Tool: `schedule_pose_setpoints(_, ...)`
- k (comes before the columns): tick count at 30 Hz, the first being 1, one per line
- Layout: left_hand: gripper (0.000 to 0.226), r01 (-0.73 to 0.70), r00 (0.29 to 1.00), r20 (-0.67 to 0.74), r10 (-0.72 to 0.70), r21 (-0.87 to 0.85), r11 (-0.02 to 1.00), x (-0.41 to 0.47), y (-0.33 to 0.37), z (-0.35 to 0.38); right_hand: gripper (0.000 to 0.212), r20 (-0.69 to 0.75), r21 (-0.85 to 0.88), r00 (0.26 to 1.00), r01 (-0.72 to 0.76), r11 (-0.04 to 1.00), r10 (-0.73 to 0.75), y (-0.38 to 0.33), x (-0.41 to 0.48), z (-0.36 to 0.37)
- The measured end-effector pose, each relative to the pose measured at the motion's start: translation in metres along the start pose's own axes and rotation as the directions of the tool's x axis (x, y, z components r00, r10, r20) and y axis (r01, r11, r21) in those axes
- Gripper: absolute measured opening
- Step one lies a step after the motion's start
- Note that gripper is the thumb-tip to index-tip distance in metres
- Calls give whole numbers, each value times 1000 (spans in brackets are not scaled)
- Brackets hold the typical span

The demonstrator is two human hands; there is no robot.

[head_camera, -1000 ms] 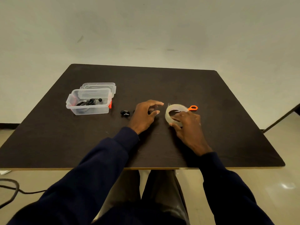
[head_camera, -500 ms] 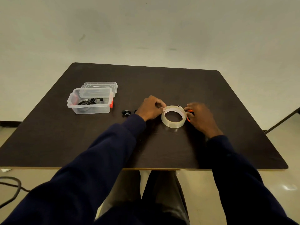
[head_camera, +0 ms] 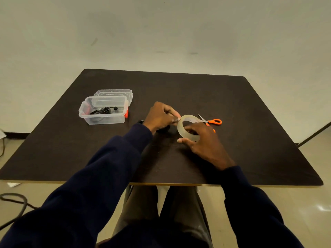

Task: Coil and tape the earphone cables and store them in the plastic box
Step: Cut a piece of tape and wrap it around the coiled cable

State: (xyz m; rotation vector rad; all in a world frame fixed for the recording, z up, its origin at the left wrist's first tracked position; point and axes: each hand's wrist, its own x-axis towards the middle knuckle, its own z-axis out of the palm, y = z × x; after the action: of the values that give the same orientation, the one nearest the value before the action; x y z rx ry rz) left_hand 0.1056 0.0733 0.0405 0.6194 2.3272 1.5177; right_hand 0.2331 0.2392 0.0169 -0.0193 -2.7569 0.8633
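Note:
A clear tape roll (head_camera: 181, 126) is tilted up off the dark table (head_camera: 232, 108), held by my right hand (head_camera: 204, 142), fingers through its hole. My left hand (head_camera: 160, 116) pinches the tape's free end at the roll's upper left edge. A clear plastic box (head_camera: 103, 112) at the left holds a black coiled earphone (head_camera: 103, 110). A second black earphone (head_camera: 140, 121) lies on the table, mostly hidden behind my left wrist.
Orange-handled scissors (head_camera: 212, 121) lie just behind the tape roll. The box's clear lid (head_camera: 114, 92) lies behind the box. A small orange piece (head_camera: 126, 114) sits at the box's right side. A dark cable (head_camera: 12, 199) lies on the floor at the left.
My right hand moved from the scissors back onto the tape roll and tipped it up. My left hand shifted to pinch the tape's end.

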Motion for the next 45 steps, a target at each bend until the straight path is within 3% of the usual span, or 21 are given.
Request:
schedule_pose_setpoints(5,31,-226,968,110,227,-14,974,-10,-6,-15,26,-141,228,989,-10,974,43,7,2,3)
schedule_pose_setpoints(11,26,-350,936,62,347,44,936,-11,0,-24,12,-65,366,998,25,930,-1,12,9,-6)
schedule_pose_setpoints(16,15,-331,942,-83,326,-49,942,-13,2,-23,11,-72,387,997,42,921,-15,10,8,-3)
schedule_pose_setpoints(22,5,-324,888,-278,366,185,928,-17,-4,-13,17,-151,310,988,51,949,-4,-2,11,5)
schedule_pose_setpoints(27,4,-337,868,-265,421,310,889,-22,1,-19,13,-191,312,981,87,946,-27,-12,13,11)
schedule_pose_setpoints(33,8,-231,955,-196,222,-24,973,-26,-4,-31,9,-180,453,984,81,888,2,-8,6,12)
schedule_pose_setpoints(41,7,14,1000,-13,-22,-439,898,-31,10,-39,33,-185,477,982,117,871,-31,11,-6,6)
schedule_pose_setpoints(43,9,48,999,30,-38,-483,874,-31,11,-41,23,-187,514,980,153,844,-64,9,-4,4)
schedule_pose_setpoints(45,11,44,997,82,-5,-490,871,-31,11,-44,15,-172,662,985,142,736,-35,9,-3,1)
